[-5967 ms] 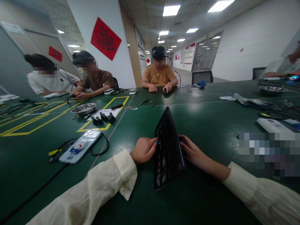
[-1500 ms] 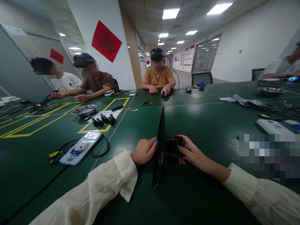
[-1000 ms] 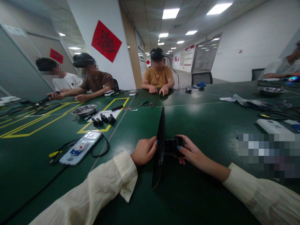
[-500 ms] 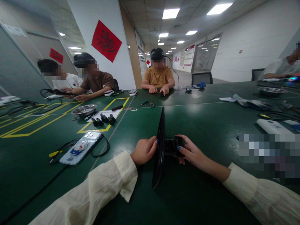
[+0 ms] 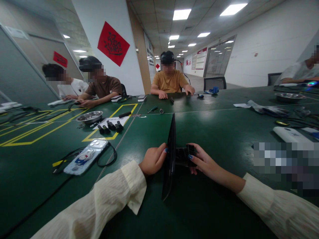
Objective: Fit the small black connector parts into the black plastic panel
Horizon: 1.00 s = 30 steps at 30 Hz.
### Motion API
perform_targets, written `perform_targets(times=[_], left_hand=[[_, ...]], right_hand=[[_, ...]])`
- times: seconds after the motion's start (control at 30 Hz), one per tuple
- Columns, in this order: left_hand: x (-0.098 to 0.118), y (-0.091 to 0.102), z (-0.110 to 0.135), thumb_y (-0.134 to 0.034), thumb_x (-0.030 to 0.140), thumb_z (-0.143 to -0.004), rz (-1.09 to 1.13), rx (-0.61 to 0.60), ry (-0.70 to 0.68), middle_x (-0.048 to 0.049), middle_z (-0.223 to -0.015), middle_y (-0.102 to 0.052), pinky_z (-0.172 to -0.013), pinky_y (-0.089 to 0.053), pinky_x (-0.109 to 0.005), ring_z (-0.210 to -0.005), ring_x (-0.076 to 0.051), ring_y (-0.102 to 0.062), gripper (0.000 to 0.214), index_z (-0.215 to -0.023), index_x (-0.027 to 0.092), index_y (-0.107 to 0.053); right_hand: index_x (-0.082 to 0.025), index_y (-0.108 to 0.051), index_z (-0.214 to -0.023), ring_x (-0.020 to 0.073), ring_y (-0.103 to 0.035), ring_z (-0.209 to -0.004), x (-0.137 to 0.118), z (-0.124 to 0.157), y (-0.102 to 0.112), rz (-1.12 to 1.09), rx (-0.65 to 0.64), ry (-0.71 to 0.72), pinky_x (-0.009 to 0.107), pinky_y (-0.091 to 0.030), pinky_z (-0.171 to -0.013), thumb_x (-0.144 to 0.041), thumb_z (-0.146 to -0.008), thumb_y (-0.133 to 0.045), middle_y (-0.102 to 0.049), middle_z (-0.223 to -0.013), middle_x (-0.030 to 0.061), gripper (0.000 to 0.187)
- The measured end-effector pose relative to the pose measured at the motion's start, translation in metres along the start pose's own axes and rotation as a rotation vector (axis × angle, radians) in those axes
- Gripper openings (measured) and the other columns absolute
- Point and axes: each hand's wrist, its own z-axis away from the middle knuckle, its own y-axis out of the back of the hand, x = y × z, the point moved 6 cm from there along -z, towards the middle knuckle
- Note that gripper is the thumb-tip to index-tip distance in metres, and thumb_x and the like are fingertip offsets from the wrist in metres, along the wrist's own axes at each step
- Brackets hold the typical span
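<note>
A thin black flat panel [image 5: 169,166], like a tablet or small screen, stands on edge and is seen almost edge-on. My left hand [image 5: 153,160] is closed on its left side, thumb pressed against the surface. From the panel's right face juts a boxy black part [image 5: 181,156]; whether the two are joined or only touching I cannot tell. My right hand [image 5: 204,163] grips this part's outer end, thumb on the near side and fingers behind, partly hidden. The panel's far face and the left fingertips are hidden.
On the green table [image 5: 224,132] lie a phone [image 5: 86,157] with a cable at left, several black cylindrical parts [image 5: 109,127], and a metal bowl [image 5: 89,117]. A screwdriver [image 5: 153,109] lies farther back. A white device [image 5: 290,134] is at right. Other people sit around the table.
My hands and the panel stay almost still. The person opposite has moved a hand to the right, off a small dark object. At left, a co-worker's dark item has been lowered.
</note>
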Motion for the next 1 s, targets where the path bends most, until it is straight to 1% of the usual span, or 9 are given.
perform_targets(times=[0.2,0.43,0.73,0.9,1.0], left_hand=[[0.0001,-0.0005,-0.0023,-0.026,0.028,-0.087,-0.049,-0.027,0.053,0.001,-0.054,-0.051,-0.047,-0.032,-0.022,-0.048,-0.013,-0.049,0.025,-0.079,0.017,-0.046],[0.0016,0.0006,-0.0028,-0.026,0.027,-0.087,-0.063,-0.014,0.042,-0.0006,-0.054,-0.053,-0.047,-0.033,-0.022,-0.048,-0.013,-0.051,0.025,-0.075,0.017,-0.047],[0.0025,0.0019,-0.0031,-0.024,0.029,-0.087,-0.056,-0.004,0.04,-0.0006,-0.052,-0.051,-0.046,-0.03,-0.022,-0.046,-0.013,-0.048,0.031,-0.069,0.017,-0.046],[0.002,-0.0022,-0.0024,-0.019,0.03,-0.088,-0.064,-0.028,-0.008,-0.0006,-0.05,-0.046,-0.045,-0.028,-0.022,-0.044,-0.011,-0.044,0.04,-0.06,0.017,-0.045],[0.001,-0.0031,-0.0018,-0.019,0.029,-0.088,-0.065,-0.022,-0.022,-0.0009,-0.051,-0.047,-0.046,-0.028,-0.022,-0.045,-0.011,-0.044,0.04,-0.059,0.017,-0.046]], right_hand=[[-0.022,-0.025,-0.116,0.0088,-0.056,-0.049,0.0004,0.0002,0.0009,0.018,-0.002,0.001,0.02,-0.043,-0.041,-0.04,-0.081,-0.05,-0.054,-0.073,-0.0014,0.047],[-0.023,-0.026,-0.116,0.0091,-0.056,-0.049,0.0017,-0.0005,0.0011,0.006,0.001,-0.009,0.021,-0.043,-0.041,-0.04,-0.081,-0.05,-0.054,-0.074,-0.0011,0.046],[-0.023,-0.025,-0.117,0.0096,-0.057,-0.051,0.0026,-0.0001,0.0012,-0.002,-0.015,0.002,0.021,-0.043,-0.041,-0.039,-0.082,-0.049,-0.054,-0.074,-0.0008,0.045],[-0.023,-0.025,-0.118,0.0094,-0.057,-0.051,0.004,-0.0002,0.0016,-0.028,-0.024,-0.006,0.021,-0.044,-0.042,-0.039,-0.082,-0.049,-0.054,-0.076,-0.0003,0.046],[-0.024,-0.026,-0.117,0.0094,-0.057,-0.051,0.0024,0.0002,0.0007,-0.053,-0.022,-0.007,0.02,-0.043,-0.042,-0.039,-0.081,-0.05,-0.055,-0.077,0.0001,0.045]])
